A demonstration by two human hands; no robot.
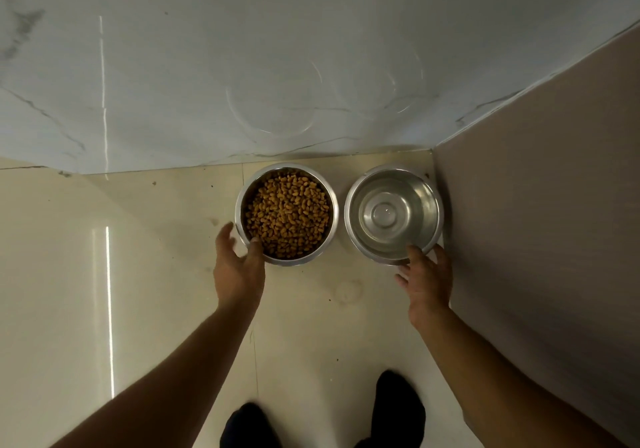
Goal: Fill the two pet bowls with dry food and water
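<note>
Two steel pet bowls stand side by side on the floor against the wall. The left bowl [294, 261] is heaped with brown dry food [289, 215]. The right bowl [427, 205] shows a shiny inside; I cannot tell for sure whether clear water lies in it. My left hand [237, 271] is at the left bowl's near-left rim, with the thumb resting on the rim and the fingers spread beside it. My right hand [427, 281] touches the right bowl's near rim with its fingertips, fingers apart.
A glossy marble-look wall [242, 66] runs behind the bowls. A brown panel [536, 222] closes the corner right beside the right bowl. Cream floor tiles [121, 274] stretch to the left. My dark-socked feet [398, 409] stand below the bowls.
</note>
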